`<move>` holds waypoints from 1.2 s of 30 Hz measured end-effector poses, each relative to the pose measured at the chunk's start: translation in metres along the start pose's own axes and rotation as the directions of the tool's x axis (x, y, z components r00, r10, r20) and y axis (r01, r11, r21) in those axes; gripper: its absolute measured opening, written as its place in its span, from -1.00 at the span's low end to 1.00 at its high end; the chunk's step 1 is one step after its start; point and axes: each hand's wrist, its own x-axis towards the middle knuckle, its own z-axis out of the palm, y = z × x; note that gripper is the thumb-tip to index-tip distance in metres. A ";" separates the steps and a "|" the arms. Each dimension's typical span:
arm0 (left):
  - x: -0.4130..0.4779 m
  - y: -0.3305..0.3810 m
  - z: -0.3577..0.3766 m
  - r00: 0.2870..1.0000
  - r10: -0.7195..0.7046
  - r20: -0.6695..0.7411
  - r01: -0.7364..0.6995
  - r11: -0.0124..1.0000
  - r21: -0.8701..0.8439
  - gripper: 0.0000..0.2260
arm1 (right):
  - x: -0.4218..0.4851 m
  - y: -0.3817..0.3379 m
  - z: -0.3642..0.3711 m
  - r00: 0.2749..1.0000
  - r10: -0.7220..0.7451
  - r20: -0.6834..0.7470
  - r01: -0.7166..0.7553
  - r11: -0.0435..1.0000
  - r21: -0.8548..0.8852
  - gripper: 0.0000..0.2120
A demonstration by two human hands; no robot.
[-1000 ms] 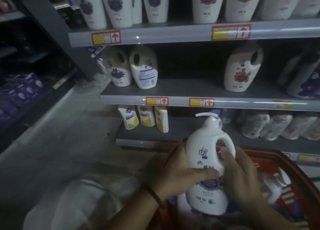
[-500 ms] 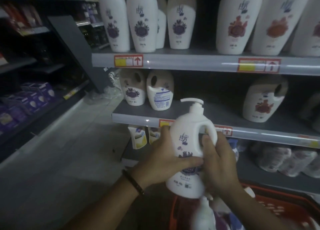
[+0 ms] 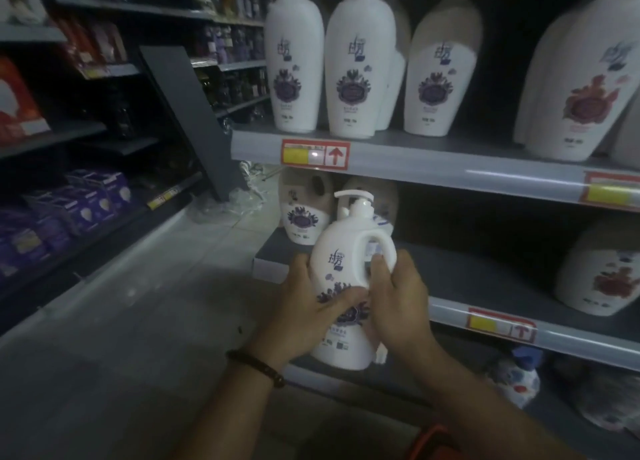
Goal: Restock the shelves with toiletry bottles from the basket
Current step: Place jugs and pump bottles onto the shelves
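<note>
I hold a white pump bottle (image 3: 341,262) with a handle and a purple flower label upright in front of the middle shelf (image 3: 485,279). My left hand (image 3: 308,307) grips its left side, thumb across the label. My right hand (image 3: 398,303) grips the right side below the handle. Behind it on that shelf stand two similar handled bottles (image 3: 301,213), the right one mostly hidden. Only an orange-red corner of the basket (image 3: 431,440) shows at the bottom edge.
The top shelf (image 3: 450,161) carries tall white bottles with purple labels (image 3: 356,68) and a red-flowered one (image 3: 581,103). A red-flowered jug (image 3: 602,272) sits at the right of the middle shelf. Refill pouches (image 3: 516,380) lie on the lower shelf. The aisle floor (image 3: 121,321) lies left.
Both hands have lifted the pump bottle up out of the basket to the height of the middle shelf. The view has risen, so the basket has dropped almost out of sight.
</note>
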 end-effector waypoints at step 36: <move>0.091 -0.039 -0.027 0.950 -0.032 -0.312 0.016 0.998 -0.055 -0.45 | 0.108 -0.014 0.114 0.997 -0.078 -0.024 0.077 0.996 -0.044 -0.67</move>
